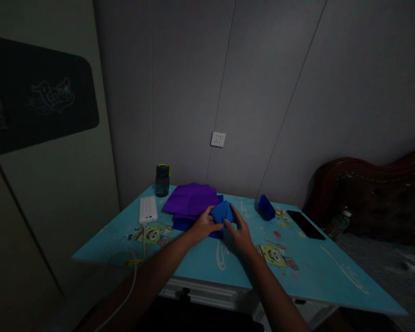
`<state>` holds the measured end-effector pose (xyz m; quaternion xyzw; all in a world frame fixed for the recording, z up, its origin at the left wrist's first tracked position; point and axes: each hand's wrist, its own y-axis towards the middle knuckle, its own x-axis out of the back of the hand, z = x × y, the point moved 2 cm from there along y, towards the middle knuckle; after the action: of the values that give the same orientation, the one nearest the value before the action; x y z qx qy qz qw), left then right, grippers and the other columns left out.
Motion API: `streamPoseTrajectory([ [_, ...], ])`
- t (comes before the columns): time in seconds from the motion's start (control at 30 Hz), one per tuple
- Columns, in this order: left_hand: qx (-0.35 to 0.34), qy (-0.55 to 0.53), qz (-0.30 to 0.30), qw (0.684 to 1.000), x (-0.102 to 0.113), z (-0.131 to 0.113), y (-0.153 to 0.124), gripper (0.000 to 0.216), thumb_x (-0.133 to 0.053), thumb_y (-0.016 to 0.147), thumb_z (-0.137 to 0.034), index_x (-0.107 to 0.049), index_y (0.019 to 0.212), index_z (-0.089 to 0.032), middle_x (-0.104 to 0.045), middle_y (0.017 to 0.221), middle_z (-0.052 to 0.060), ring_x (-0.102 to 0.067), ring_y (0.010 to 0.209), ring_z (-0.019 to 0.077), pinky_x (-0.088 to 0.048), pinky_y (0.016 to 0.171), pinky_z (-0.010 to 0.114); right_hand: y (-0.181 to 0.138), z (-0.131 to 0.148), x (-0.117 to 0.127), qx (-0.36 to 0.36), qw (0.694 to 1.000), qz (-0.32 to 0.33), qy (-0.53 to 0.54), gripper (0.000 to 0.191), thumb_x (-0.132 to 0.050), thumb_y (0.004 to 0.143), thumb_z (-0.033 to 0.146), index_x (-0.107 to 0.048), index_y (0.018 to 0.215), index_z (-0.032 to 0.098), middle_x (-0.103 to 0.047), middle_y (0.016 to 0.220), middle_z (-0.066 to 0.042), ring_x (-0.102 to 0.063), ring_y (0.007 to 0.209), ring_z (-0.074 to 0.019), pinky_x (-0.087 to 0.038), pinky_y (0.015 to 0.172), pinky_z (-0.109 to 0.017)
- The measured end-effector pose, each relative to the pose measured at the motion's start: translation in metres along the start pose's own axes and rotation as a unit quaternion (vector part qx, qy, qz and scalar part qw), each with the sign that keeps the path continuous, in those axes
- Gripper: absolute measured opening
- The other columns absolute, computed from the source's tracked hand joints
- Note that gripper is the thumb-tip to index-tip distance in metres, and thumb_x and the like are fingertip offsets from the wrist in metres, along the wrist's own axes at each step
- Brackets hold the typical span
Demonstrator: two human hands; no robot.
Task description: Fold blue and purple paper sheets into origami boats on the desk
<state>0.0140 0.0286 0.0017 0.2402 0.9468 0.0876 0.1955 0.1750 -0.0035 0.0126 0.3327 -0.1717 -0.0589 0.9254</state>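
Observation:
Between both hands is a piece of folded blue paper (222, 211), held up just above the table. My left hand (206, 225) grips its left side, fingers behind and thumb in front. On its right side, my right hand (239, 228) closes with the fingers along the edge and the thumb near the bottom. Behind my left hand lie creased purple paper sheets (190, 199), with blue sheets (182, 224) partly showing beneath them. A separate folded dark blue paper piece (266, 208) stands to the right, apart from my hands.
The blue cartoon-printed table (207, 263) stands against a grey wall with a socket (217, 139). At the left are a dark bottle (162, 180) and a white power bank (148, 210) with a cable. A black phone (305, 224) lies near the right edge.

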Motion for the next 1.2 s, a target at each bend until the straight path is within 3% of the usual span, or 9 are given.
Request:
streamPoseTrajectory([
  [0.1,0.003,0.026,0.004,1.0,0.002,0.002,0.001,0.082,-0.086,0.06,-0.029,-0.039,0.126,-0.017,-0.065,0.091,0.005,-0.065,0.082,0.0177,-0.049,0.077,0.031,0.0,-0.002,-0.004,-0.046,0.998,0.0,0.032,0.072,-0.065,0.082,0.039,-0.037,0.145,0.016,-0.067,0.11,-0.011,-0.065,0.087,-0.0211,-0.053,0.08,-0.038],
  [0.33,-0.047,0.17,-0.033,0.984,0.008,0.011,0.004,0.056,-0.081,0.063,-0.033,-0.049,0.107,-0.017,-0.063,0.08,0.001,-0.063,0.073,0.0168,-0.048,0.068,0.028,0.001,-0.014,-0.003,-0.047,0.999,0.019,-0.005,0.046,-0.066,0.079,0.041,-0.059,0.114,0.013,-0.069,0.094,-0.007,-0.062,0.081,-0.0213,-0.051,0.076,-0.035],
  [0.47,-0.127,0.379,-0.036,0.916,0.013,0.0,0.002,0.033,-0.079,0.067,-0.033,-0.062,0.089,-0.016,-0.065,0.08,0.003,-0.062,0.078,0.0202,-0.048,0.074,0.031,0.0,-0.014,-0.001,-0.011,0.997,0.038,-0.065,0.03,-0.065,0.081,0.037,-0.064,0.101,0.015,-0.069,0.09,-0.007,-0.062,0.082,-0.0216,-0.049,0.077,-0.034],
  [0.6,-0.191,0.505,0.031,0.841,0.016,-0.006,0.0,0.018,-0.07,0.076,-0.025,-0.069,0.093,-0.017,-0.07,0.093,0.007,-0.065,0.089,0.0228,-0.049,0.085,0.034,-0.003,-0.01,0.0,0.062,0.993,0.065,-0.075,0.015,-0.063,0.082,0.029,-0.066,0.093,0.019,-0.068,0.091,-0.007,-0.063,0.087,-0.0218,-0.049,0.081,-0.035],
  [0.73,-0.231,0.516,0.044,0.824,0.017,-0.005,-0.001,0.04,-0.057,0.078,-0.005,-0.066,0.115,-0.016,-0.069,0.111,0.01,-0.064,0.102,0.0221,-0.05,0.094,0.035,-0.003,-0.006,0.001,0.127,0.989,0.058,-0.053,0.015,-0.061,0.08,0.018,-0.066,0.093,0.021,-0.067,0.102,-0.009,-0.062,0.097,-0.0229,-0.048,0.087,-0.037],
  [0.87,-0.283,0.484,0.001,0.828,0.016,-0.007,-0.003,0.056,-0.048,0.078,0.002,-0.058,0.128,-0.02,-0.063,0.124,0.008,-0.06,0.113,0.0207,-0.047,0.101,0.037,-0.003,0.0,-0.001,0.128,0.991,0.034,-0.031,0.025,-0.059,0.079,0.016,-0.067,0.102,0.023,-0.062,0.121,-0.012,-0.056,0.114,-0.0256,-0.044,0.097,-0.042],
  [1.03,-0.275,0.49,-0.047,0.826,0.016,-0.01,-0.007,0.066,-0.041,0.078,0.004,-0.049,0.138,-0.024,-0.057,0.127,0.007,-0.057,0.114,0.0208,-0.048,0.1,0.035,-0.003,-0.004,-0.002,0.048,0.996,0.05,0.056,0.033,-0.054,0.08,0.02,-0.07,0.109,0.024,-0.059,0.13,-0.009,-0.053,0.121,-0.0268,-0.04,0.103,-0.043],
  [1.13,-0.284,0.511,-0.048,0.81,0.015,-0.011,-0.009,0.075,-0.036,0.074,0.008,-0.043,0.142,-0.025,-0.055,0.128,0.007,-0.056,0.117,0.0198,-0.046,0.102,0.032,-0.004,-0.012,-0.003,-0.028,0.987,0.047,0.149,0.033,-0.055,0.078,0.025,-0.072,0.106,0.023,-0.065,0.118,-0.009,-0.056,0.115,-0.0273,-0.044,0.096,-0.042],
  [1.2,-0.295,0.521,-0.042,0.8,0.014,-0.011,-0.011,0.08,-0.035,0.072,0.009,-0.04,0.145,-0.025,-0.053,0.13,0.008,-0.053,0.121,0.0197,-0.044,0.104,0.031,-0.005,-0.015,-0.003,-0.077,0.976,0.037,0.199,0.031,-0.058,0.078,0.03,-0.071,0.105,0.021,-0.069,0.101,-0.009,-0.062,0.099,-0.0256,-0.049,0.084,-0.039],
])
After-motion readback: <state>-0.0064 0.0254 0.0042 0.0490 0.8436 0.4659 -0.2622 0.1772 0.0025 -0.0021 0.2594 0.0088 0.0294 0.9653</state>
